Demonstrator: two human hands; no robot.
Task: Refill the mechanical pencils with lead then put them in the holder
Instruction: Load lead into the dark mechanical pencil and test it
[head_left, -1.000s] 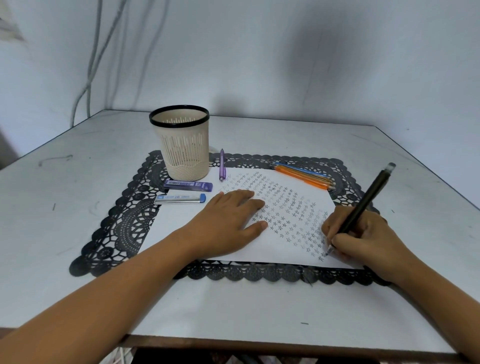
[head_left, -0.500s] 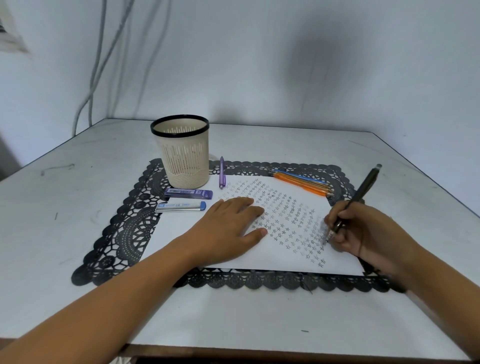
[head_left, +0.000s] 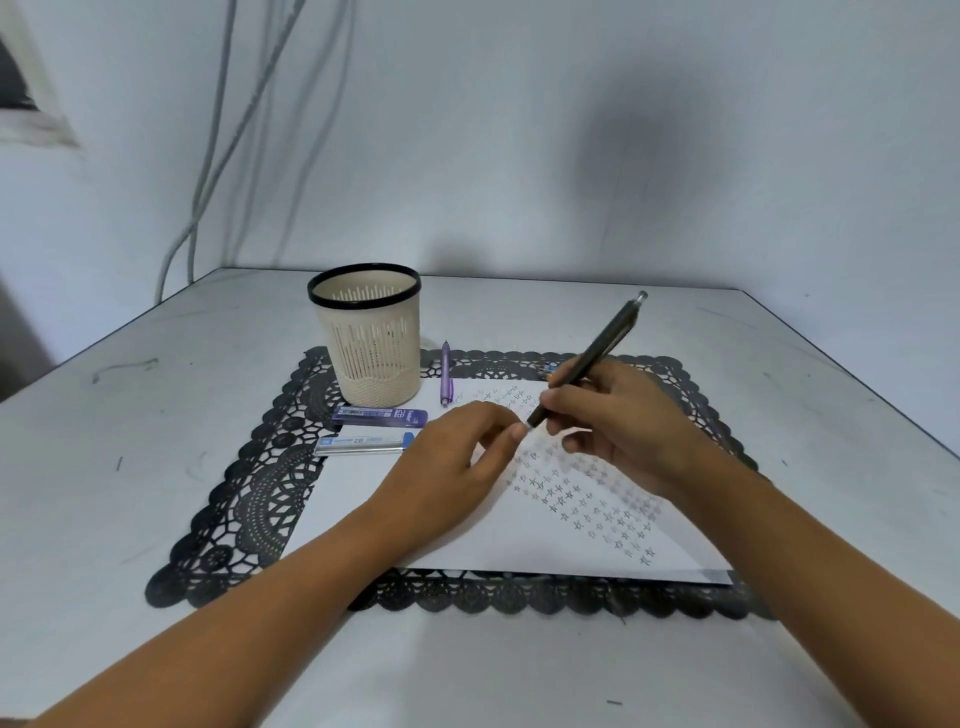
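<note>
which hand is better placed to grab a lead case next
Left. The right hand holds the pencil, while the left hand sits nearer the lead cases, which lie just to its left.

purple lead case (head_left: 382, 415), just in front of holder (head_left: 363, 332): "2B", other print too small | clear lead case (head_left: 363, 442), next nearer: "2B" | paper (head_left: 415, 519) right of cases: rows of star marks
</note>
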